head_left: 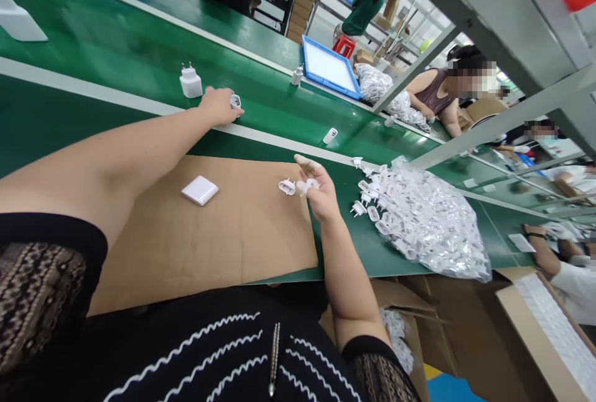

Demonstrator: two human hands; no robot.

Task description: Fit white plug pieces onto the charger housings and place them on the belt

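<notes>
On the green belt, my left hand [218, 106] has its fingers closed round a small white charger part [235, 102]. A white plug charger [190, 82] stands just left of that hand. Over the cardboard's right edge, my right hand [319, 188] is curled, palm up, round a small whitish piece [307, 187]. Beside its fingertips a white plug piece with pins [287, 187] lies on the brown cardboard [242, 234]. A flat white square block [200, 190] rests on the cardboard's left part.
A clear bag of white plug parts [428, 222] lies at the right, with loose pieces beside it. Another white part [330, 136] sits on the belt [279, 120]. Blue trays [331, 67] and a metal frame stand beyond. Several people are around.
</notes>
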